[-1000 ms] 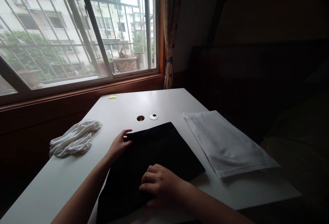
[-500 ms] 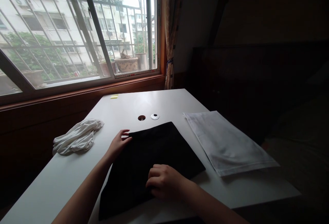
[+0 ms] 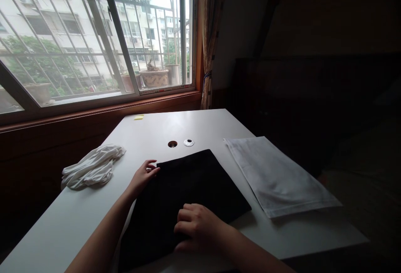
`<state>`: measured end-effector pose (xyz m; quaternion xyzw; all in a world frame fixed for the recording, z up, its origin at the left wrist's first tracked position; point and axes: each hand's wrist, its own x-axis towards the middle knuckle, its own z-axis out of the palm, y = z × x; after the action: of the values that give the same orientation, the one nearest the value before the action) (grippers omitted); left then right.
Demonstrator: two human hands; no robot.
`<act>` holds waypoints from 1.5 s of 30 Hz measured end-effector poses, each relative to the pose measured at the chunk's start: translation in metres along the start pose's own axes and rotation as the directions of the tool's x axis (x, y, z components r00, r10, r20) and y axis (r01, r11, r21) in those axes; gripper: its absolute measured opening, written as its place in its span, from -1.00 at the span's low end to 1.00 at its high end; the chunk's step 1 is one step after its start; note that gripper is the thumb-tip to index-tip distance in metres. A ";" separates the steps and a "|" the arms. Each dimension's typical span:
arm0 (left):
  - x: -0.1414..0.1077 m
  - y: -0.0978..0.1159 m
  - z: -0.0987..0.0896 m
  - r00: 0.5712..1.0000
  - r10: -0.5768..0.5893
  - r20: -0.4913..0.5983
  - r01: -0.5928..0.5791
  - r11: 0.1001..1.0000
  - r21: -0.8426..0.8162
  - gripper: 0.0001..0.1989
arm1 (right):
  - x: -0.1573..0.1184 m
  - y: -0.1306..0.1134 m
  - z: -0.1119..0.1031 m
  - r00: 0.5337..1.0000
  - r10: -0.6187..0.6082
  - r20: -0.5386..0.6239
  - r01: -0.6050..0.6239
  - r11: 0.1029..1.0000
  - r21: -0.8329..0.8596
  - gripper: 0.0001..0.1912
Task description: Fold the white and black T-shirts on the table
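Little has shifted over the last second: the left hand (image 3: 142,179), left of the frame's centre, now shows its fingertips at the upper-left corner of the flat black cloth (image 3: 188,181), where a second ago they reached slightly further over it, and the right hand (image 3: 200,227), at lower centre, sits a touch lower than half a second ago. The black cloth keeps the same four-sided outline in the middle to lower part of the frame, so the work seems to be at fine adjusting. The left fingers are loosely bent, thumb tip at the corner; I cannot tell whether they pinch it. The right fingers curl over the lower part of the cloth, and whether they grip a fold is hidden. Its right corner comes near the smooth white folded cloth (image 3: 278,177) at right, leaving a narrow strip of the white counter (image 3: 62,229) between them. More room lies at lower left, below the crumpled white cloth (image 3: 94,166), which overhangs the left edge. Beyond the cloth's top edge, the round dark hole (image 3: 172,144) and the small white ring (image 3: 189,143) are close by.
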<state>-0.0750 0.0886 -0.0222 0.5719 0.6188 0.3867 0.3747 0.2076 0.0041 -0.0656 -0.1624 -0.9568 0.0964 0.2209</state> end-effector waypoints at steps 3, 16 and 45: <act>-0.001 -0.002 0.000 1.000 0.006 0.008 -0.006 1.000 0.000 -0.37 | 0.001 -0.002 -0.003 1.000 0.007 -0.012 -0.007 1.000 0.005 -0.54; -0.003 0.004 -0.002 0.999 -0.045 0.010 0.046 0.999 -0.019 -0.36 | -0.028 -0.003 -0.014 0.996 0.085 -0.002 -0.085 0.996 0.002 -0.83; 0.001 0.012 0.003 1.000 0.008 -0.015 -0.009 0.998 -0.059 -0.32 | -0.012 -0.016 -0.045 0.980 0.196 0.018 -0.196 0.967 0.165 -0.90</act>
<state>-0.0670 0.0902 -0.0129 0.5603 0.6076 0.4104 0.3852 0.2338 -0.0097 -0.0269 -0.2372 -0.9249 0.1973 0.2221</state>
